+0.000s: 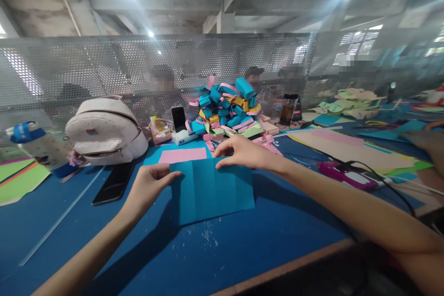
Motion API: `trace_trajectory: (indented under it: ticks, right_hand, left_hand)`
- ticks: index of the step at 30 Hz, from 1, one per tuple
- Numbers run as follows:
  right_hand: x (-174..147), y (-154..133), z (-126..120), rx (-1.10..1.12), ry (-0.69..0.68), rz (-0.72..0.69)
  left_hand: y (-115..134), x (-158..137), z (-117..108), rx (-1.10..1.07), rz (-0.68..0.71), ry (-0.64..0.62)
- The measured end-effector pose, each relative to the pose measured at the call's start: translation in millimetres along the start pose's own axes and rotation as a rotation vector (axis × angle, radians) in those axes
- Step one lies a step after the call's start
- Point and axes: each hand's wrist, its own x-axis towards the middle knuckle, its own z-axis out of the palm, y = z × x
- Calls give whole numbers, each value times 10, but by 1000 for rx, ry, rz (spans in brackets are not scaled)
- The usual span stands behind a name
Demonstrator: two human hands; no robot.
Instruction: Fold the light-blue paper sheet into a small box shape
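A blue sheet of paper [213, 192] with several upright crease lines is held up over the table, its lower edge toward me. My left hand [152, 182] pinches its upper left corner between thumb and fingers. Along the top edge, right of the middle, my right hand [237, 152] grips the same sheet, thumb on the near face. Just behind it lie a pink paper sheet [183, 154] and more blue paper. Farther back rises a pile of folded paper pieces [225, 108] in blue, pink, yellow and green.
Left on the blue table [222, 254] are a white backpack [107, 132], a black phone [114, 184] and a bottle [41, 148]. Coloured paper sheets [350, 148] and a purple device [347, 175] with a cable lie right. A perforated metal screen [114, 69] stands behind; another person's hand [425, 141] is far right.
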Motion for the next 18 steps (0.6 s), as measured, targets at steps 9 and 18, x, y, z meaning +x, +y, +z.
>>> trace_trajectory:
  ticks: [9,18]
  right_hand:
    - [12,1,-1,-11,-16,0]
    - [35,-3,7,-8,-58,-65]
  left_hand:
    - [31,-18,1,-56,24,37]
    - [76,30,37,-97,64,63]
